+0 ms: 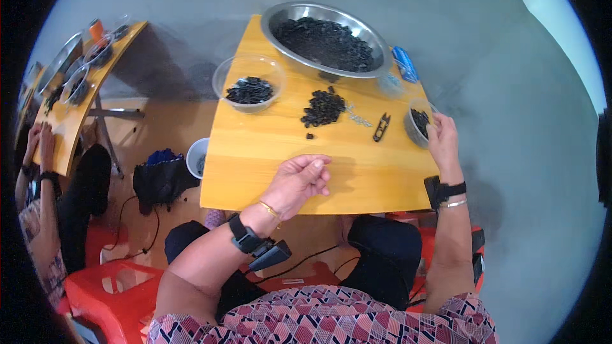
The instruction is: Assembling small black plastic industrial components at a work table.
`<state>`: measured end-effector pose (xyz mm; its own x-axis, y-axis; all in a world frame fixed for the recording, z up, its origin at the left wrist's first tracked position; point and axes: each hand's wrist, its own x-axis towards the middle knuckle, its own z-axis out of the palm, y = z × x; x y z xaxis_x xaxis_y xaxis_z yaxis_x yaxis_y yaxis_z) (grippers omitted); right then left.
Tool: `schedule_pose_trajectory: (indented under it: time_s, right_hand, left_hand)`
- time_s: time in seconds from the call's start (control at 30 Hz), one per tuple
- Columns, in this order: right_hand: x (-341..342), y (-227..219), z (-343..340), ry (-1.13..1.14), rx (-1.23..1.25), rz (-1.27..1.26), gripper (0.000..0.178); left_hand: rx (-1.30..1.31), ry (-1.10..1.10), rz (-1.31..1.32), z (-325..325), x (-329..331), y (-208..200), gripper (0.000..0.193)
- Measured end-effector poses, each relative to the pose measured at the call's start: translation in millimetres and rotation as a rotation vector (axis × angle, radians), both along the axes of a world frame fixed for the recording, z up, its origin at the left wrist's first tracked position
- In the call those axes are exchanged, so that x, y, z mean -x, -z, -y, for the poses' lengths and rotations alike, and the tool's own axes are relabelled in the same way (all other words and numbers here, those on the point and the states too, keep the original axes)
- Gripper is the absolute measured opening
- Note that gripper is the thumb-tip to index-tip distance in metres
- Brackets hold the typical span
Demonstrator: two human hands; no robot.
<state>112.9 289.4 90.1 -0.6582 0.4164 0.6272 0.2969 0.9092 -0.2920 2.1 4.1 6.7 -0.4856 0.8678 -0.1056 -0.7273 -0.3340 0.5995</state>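
Over the near part of the yellow table, my left hand (297,183) has its fingers curled in with the thumb pressed near the index finger; anything between them is too small to make out. At the table's right edge my right hand (444,140) reaches the rim of a small clear plastic tub (415,135) holding black pieces. Its fingers are pinched together, and what they grip is hidden. A heap of small black pieces (323,107) lies mid-table, with small pale bits (359,118) beside it. Black thread snips (382,127) rest between heap and tub.
A large steel basin (382,67) full of black pieces stands at the table's far edge. Left of the heap is a clear round tub (222,83) with black pieces. A blue packet (405,65) lies far right. Another person's hands (41,143) rest at a table on the left.
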Motion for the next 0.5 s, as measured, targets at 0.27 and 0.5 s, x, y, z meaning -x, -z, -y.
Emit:
schedule_pose_trajectory:
  time_s: [0.27,0.5]
  right_hand:
    - [72,27,89,-0.478,0.243,0.297,0.016]
    - [117,48,94,-0.546,-0.017,0.474,0.023]
  left_hand:
    - [-0.034,0.013,-0.007,4,1,6,0.015]
    - [-0.062,0.042,0.021,5,-1,8,0.014]
